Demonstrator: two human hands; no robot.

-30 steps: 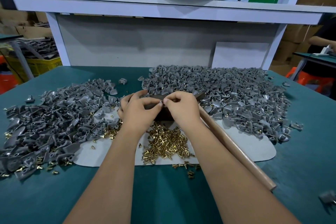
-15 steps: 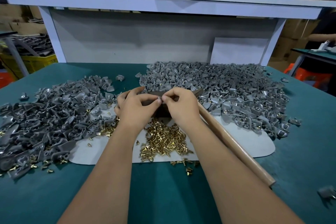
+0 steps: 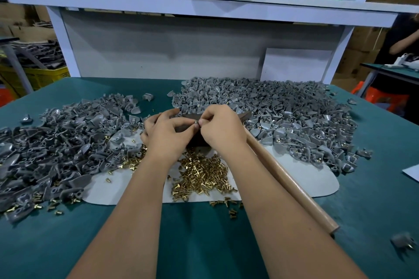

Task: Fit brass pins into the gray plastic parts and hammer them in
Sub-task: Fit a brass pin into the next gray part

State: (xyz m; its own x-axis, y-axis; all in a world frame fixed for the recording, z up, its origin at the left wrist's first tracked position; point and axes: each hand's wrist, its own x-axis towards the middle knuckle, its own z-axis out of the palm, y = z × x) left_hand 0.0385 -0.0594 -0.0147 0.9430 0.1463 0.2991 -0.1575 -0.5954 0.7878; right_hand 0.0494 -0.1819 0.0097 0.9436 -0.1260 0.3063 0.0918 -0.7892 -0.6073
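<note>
My left hand [image 3: 166,135] and my right hand [image 3: 223,128] meet fingertip to fingertip over a dark block [image 3: 199,140] at the table's middle. Between thumbs and forefingers they pinch a small gray plastic part [image 3: 196,123]; whether a pin sits in it is too small to tell. A heap of brass pins [image 3: 201,173] lies on a white mat [image 3: 301,175] just below my hands. A wooden hammer handle [image 3: 288,182] lies under my right forearm, its head hidden behind my right hand. Gray plastic parts fill a left pile [image 3: 56,142] and a right pile [image 3: 283,111].
The green table top [image 3: 204,244] carries stray pins near the mat's front edge and one loose gray part [image 3: 402,239] at the lower right. A white shelf [image 3: 204,0] overhangs the back. A person stands at another table at the far right [image 3: 403,36].
My hands stay together over the block, fingertips working slightly at the small part. The view has shifted a little; nothing else has moved.
</note>
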